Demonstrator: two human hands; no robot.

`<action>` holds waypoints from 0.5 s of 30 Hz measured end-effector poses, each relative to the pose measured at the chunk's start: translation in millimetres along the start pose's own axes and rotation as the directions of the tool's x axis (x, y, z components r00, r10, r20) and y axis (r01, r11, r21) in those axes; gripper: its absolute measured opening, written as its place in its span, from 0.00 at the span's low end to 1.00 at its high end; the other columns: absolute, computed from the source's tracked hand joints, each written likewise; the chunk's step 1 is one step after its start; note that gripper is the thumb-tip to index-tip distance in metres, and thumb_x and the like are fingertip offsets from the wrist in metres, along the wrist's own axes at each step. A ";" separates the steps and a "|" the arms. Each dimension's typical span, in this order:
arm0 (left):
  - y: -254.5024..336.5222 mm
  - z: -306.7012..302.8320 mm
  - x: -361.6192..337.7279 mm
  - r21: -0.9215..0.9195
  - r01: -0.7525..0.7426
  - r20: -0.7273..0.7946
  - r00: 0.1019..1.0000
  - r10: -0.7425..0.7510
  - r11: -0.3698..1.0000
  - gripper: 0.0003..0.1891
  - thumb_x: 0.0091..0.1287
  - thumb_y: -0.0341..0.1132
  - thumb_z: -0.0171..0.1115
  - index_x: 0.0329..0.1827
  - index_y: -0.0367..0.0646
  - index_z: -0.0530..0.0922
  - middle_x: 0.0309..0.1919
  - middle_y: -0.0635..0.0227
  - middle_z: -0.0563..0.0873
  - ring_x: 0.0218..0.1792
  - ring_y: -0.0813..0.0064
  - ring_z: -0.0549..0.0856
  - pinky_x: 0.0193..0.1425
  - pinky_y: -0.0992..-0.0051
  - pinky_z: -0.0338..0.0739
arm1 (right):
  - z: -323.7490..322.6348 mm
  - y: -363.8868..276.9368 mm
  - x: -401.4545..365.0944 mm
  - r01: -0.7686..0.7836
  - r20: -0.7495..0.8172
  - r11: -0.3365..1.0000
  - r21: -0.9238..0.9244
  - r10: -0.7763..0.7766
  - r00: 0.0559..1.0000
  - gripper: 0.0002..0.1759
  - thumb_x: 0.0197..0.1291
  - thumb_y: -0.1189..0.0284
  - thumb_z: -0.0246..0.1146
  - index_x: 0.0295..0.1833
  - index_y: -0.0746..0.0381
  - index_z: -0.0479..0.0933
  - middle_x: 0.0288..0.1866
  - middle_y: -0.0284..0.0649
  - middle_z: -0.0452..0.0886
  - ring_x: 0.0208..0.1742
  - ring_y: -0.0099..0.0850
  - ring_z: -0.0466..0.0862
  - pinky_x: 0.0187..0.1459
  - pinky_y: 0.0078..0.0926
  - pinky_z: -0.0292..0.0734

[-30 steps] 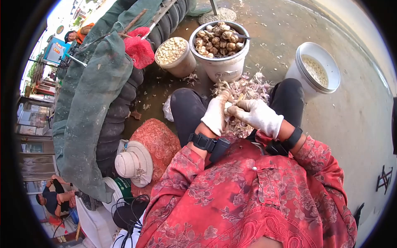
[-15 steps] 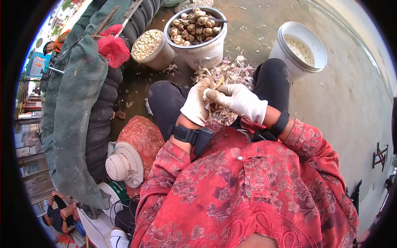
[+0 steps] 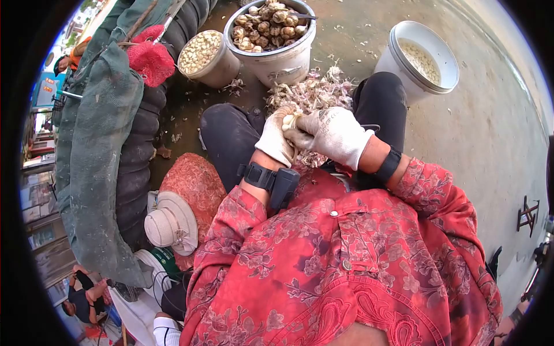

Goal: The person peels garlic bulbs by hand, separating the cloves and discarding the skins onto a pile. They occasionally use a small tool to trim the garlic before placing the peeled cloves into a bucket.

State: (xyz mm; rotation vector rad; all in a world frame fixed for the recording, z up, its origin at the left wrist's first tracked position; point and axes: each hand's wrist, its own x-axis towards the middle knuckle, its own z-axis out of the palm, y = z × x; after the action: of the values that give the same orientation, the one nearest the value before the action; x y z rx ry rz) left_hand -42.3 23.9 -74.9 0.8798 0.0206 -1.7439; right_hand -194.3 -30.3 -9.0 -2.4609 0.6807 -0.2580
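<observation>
In white, soiled work gloves, both hands meet above my lap. My left hand (image 3: pixel 274 138) is closed around a pale garlic bulb (image 3: pixel 290 121), which shows partly between the fingers. My right hand (image 3: pixel 334 135) presses thumb and fingers against the same bulb from the other side; any small tool in it is hidden. Beneath and beyond the hands lies a heap of garlic skins and stalks (image 3: pixel 314 91). Past it stands a white bucket (image 3: pixel 283 72) of unpeeled, brownish garlic bulbs (image 3: pixel 264 27), with a dark-handled tool (image 3: pixel 303 15) lying across its rim.
Left of that bucket is a smaller bucket (image 3: pixel 222 70) of peeled cloves (image 3: pixel 200 52). At right, another white bucket (image 3: pixel 398 72) holds cloves in liquid (image 3: pixel 420 62). A red mesh sack (image 3: pixel 193 179) and a pale hat (image 3: pixel 170 222) lie left, beside stacked tires (image 3: pixel 138 164) under green netting (image 3: pixel 95 167).
My right hand has turned with its back more upward, its fingers still at the bulb. The yellowish stalk strip that stuck up between the hands no longer shows. The view has shifted slightly.
</observation>
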 end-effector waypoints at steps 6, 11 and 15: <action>-4.8 -9.5 15.4 0.005 -0.060 -0.143 0.988 0.060 0.998 0.13 0.70 0.45 0.52 0.38 0.44 0.76 0.32 0.64 0.84 0.32 0.67 0.84 0.36 0.68 0.83 | -2.4 8.1 0.5 0.000 0.143 1.000 0.010 -0.001 0.990 0.19 0.63 0.53 0.58 0.37 0.58 0.82 0.27 0.47 0.81 0.29 0.43 0.83 0.32 0.36 0.77; 35.1 -6.1 16.9 -0.067 0.094 0.069 0.994 -0.089 0.993 0.21 0.72 0.50 0.49 0.33 0.38 0.74 0.21 0.65 0.75 0.14 0.71 0.69 0.21 0.73 0.67 | 13.6 6.6 -5.7 -0.246 0.438 0.883 0.399 0.053 0.898 0.23 0.63 0.50 0.59 0.46 0.60 0.83 0.35 0.48 0.84 0.37 0.43 0.83 0.44 0.35 0.76; 42.4 5.7 9.8 0.063 -0.084 -0.109 0.990 0.090 0.995 0.24 0.74 0.51 0.46 0.34 0.37 0.75 0.21 0.63 0.78 0.16 0.71 0.74 0.19 0.75 0.71 | 13.3 7.4 -3.5 -0.419 0.521 0.798 0.434 0.157 0.839 0.23 0.63 0.51 0.60 0.50 0.60 0.82 0.35 0.47 0.85 0.36 0.39 0.84 0.44 0.34 0.77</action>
State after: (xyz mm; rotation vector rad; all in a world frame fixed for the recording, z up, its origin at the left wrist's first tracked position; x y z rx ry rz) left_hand -11.0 -2.4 -59.1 1.0058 0.0052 -1.6197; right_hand -196.1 -27.4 -24.2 -1.7423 0.6614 0.2403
